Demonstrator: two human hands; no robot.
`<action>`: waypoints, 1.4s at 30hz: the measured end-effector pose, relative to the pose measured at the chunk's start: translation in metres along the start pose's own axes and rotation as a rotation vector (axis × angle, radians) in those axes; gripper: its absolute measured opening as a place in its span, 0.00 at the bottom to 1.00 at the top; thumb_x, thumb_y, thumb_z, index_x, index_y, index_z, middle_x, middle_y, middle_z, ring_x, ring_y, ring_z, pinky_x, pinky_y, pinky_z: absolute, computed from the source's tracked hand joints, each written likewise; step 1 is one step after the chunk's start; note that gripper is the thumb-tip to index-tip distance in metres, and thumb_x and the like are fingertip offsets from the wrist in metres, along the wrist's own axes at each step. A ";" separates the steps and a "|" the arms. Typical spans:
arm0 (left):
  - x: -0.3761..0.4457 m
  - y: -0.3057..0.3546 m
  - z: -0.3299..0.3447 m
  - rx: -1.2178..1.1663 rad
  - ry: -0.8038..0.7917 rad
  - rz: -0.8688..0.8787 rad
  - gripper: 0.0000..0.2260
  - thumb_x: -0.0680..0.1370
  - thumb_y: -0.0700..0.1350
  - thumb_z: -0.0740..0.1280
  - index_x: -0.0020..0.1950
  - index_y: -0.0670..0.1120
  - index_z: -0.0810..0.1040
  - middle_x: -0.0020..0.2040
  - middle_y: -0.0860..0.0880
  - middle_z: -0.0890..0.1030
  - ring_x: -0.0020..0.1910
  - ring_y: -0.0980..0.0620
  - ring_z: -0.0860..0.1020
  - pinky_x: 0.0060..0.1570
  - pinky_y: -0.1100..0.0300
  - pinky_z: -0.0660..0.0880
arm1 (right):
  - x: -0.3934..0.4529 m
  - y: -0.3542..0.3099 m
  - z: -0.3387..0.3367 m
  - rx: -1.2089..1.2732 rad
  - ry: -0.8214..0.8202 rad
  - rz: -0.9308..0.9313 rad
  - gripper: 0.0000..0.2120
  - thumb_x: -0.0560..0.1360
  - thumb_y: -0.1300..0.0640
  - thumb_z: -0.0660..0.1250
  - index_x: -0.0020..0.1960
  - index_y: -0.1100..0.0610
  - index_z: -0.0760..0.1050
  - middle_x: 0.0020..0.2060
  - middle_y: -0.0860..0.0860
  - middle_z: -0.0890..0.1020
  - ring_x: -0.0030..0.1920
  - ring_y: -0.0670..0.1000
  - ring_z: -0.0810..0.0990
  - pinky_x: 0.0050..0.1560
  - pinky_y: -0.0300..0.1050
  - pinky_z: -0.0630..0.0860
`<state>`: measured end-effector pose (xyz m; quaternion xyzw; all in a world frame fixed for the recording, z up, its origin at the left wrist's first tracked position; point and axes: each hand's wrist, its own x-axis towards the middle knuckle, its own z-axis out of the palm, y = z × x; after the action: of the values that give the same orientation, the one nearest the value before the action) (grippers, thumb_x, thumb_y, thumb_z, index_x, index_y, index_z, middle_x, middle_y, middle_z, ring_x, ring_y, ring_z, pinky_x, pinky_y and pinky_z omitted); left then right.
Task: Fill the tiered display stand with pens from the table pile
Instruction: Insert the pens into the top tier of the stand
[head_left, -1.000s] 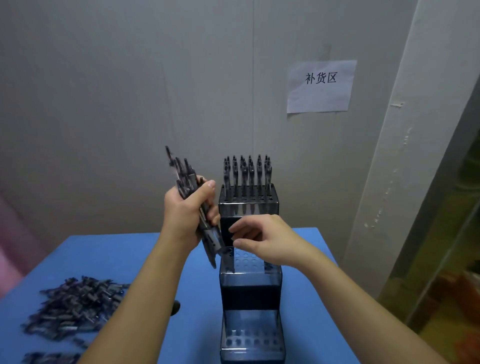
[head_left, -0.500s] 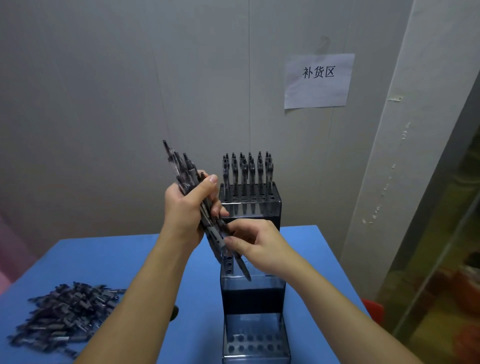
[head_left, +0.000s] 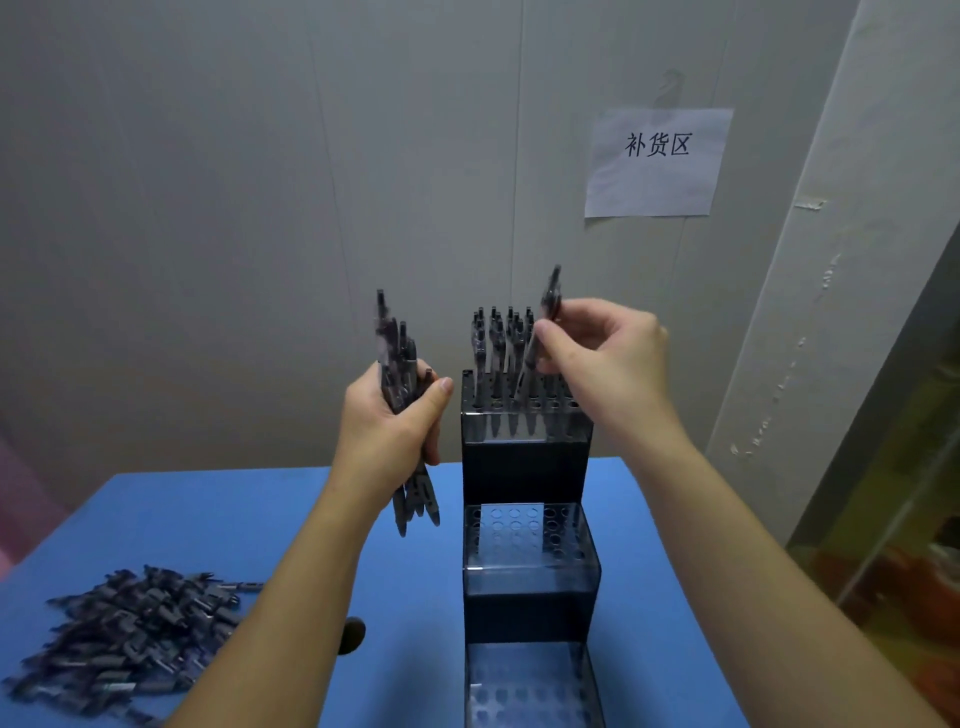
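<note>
A dark three-tier display stand (head_left: 524, 467) rises from the blue table (head_left: 218, 525). Several pens (head_left: 496, 343) stand upright in its top tier; the holes of the middle tier (head_left: 524, 530) and bottom tier (head_left: 530, 691) look empty. My left hand (head_left: 387, 431) grips a bundle of pens (head_left: 397, 364) just left of the top tier. My right hand (head_left: 602, 358) pinches a single pen (head_left: 543, 327), tilted, with its tip down over the top tier's holes. The pile of pens (head_left: 130, 634) lies at the table's near left.
A grey wall stands close behind the table, with a paper sign (head_left: 657, 161) taped on it at the upper right. A small dark round object (head_left: 353, 634) lies on the table beside my left forearm. The table's right edge borders a pale pillar (head_left: 831, 312).
My right hand pulled one pen out of the left hand's bundle and carried it up and right, to over the top tier. The left hand tilted its bundle more upright.
</note>
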<state>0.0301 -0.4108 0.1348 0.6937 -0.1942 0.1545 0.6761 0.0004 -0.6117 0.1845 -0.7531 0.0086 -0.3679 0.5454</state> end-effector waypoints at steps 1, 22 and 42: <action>0.000 -0.003 -0.001 0.016 -0.002 -0.003 0.06 0.80 0.39 0.71 0.46 0.41 0.75 0.27 0.44 0.74 0.24 0.44 0.73 0.28 0.52 0.75 | 0.004 0.000 0.005 -0.033 0.022 -0.015 0.05 0.74 0.58 0.76 0.50 0.54 0.87 0.37 0.48 0.87 0.38 0.49 0.88 0.48 0.51 0.85; -0.005 -0.031 -0.021 0.027 -0.092 -0.100 0.08 0.80 0.41 0.72 0.49 0.39 0.75 0.32 0.39 0.76 0.24 0.47 0.75 0.28 0.59 0.75 | -0.006 0.005 0.058 -0.628 -0.077 0.178 0.09 0.74 0.52 0.71 0.37 0.55 0.82 0.37 0.51 0.85 0.48 0.54 0.84 0.53 0.44 0.79; -0.043 -0.019 0.032 0.274 -0.207 -0.050 0.08 0.78 0.43 0.74 0.50 0.55 0.79 0.36 0.48 0.81 0.33 0.46 0.80 0.36 0.43 0.80 | -0.044 0.019 -0.006 0.114 -0.432 0.014 0.09 0.71 0.54 0.80 0.51 0.50 0.86 0.39 0.52 0.85 0.39 0.55 0.83 0.38 0.50 0.80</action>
<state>0.0000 -0.4399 0.0966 0.7963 -0.2224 0.0906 0.5552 -0.0280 -0.6062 0.1455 -0.7823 -0.1238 -0.1942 0.5788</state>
